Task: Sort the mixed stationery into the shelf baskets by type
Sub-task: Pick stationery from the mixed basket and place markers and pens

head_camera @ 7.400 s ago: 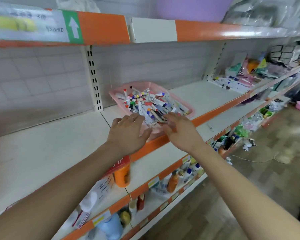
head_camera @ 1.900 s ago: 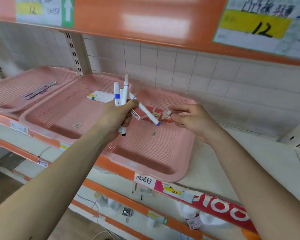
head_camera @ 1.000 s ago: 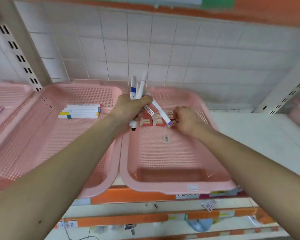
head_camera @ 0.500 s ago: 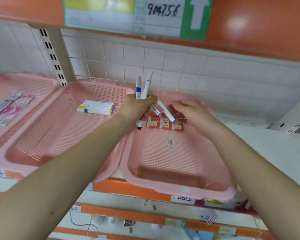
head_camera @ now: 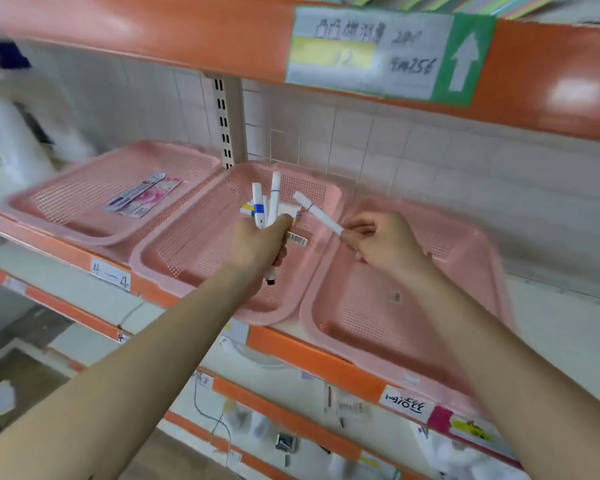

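Note:
Three pink mesh baskets stand side by side on the shelf. My left hand (head_camera: 260, 242) grips a bunch of white markers (head_camera: 265, 202) upright over the middle basket (head_camera: 187, 251). My right hand (head_camera: 383, 245) pinches one white marker (head_camera: 317, 213) by its end, pointing it up and left over the gap between the middle and right baskets. More markers (head_camera: 248, 209) lie at the back of the middle basket, partly hidden behind my left hand. The right basket (head_camera: 378, 327) has a small sticker on its floor; its other contents are hidden by my right hand.
The left basket (head_camera: 66, 206) holds flat packaged pens (head_camera: 142, 197). An orange shelf edge with a paper label (head_camera: 371, 50) hangs close overhead. A slotted upright (head_camera: 224, 123) stands behind the baskets. Bare white shelf (head_camera: 565, 327) extends to the right. Lower shelves carry small goods.
My right hand has taken one marker out of the bunch in my left hand and drawn it to the right. The view has swung right, so the baskets sit further left.

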`<move>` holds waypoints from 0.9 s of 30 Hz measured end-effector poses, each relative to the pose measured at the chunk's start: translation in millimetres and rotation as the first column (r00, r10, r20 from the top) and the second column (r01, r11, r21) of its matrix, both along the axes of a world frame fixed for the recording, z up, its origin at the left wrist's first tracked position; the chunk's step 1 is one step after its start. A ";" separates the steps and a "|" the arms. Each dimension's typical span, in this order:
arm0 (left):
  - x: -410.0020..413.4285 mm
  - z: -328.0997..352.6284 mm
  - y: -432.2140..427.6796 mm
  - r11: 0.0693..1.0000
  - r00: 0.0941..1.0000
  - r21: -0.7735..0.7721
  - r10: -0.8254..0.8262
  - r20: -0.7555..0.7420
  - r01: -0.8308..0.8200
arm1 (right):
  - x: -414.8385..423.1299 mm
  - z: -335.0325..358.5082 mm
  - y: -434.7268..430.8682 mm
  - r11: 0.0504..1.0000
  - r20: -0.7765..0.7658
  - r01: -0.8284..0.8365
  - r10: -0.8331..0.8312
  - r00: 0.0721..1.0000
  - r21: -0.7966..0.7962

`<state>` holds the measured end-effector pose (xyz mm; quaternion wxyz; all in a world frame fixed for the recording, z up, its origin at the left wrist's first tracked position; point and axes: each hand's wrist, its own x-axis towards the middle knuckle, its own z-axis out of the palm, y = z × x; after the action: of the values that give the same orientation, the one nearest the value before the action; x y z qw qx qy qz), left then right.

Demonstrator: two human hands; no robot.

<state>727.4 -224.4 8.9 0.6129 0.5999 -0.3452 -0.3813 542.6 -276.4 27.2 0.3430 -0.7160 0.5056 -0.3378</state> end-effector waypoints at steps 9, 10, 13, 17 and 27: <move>110.9 5.9 -17.4 1.000 0.998 -0.023 -0.004 -0.060 0.002 | 95.0 -8.1 -27.8 0.978 -0.372 -0.093 0.017 0.928 -0.187; 122.8 6.8 -21.8 1.000 0.998 -0.023 -0.022 -0.055 0.021 | 107.4 -11.3 -32.6 0.979 -0.423 -0.098 0.013 0.906 -0.179; 153.1 8.1 -35.7 0.997 0.996 -0.006 -0.082 -0.039 0.081 | 138.4 -25.5 -49.1 0.987 -0.551 -0.075 -0.017 0.834 -0.144; 180.4 6.1 -55.2 0.988 0.986 0.016 -0.154 -0.061 0.155 | 163.6 -40.4 -70.5 0.990 -0.697 -0.071 -0.033 0.716 -0.119; 194.9 1.6 -75.3 0.951 0.951 0.060 -0.300 -0.075 0.304 | 178.4 -58.7 -88.3 0.989 -0.710 0.067 -0.139 0.691 -0.128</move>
<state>922.3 -299.7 10.4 0.5368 0.5486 -0.3989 -0.5018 721.0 -364.7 -31.6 0.0663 -0.7766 0.6221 -0.0741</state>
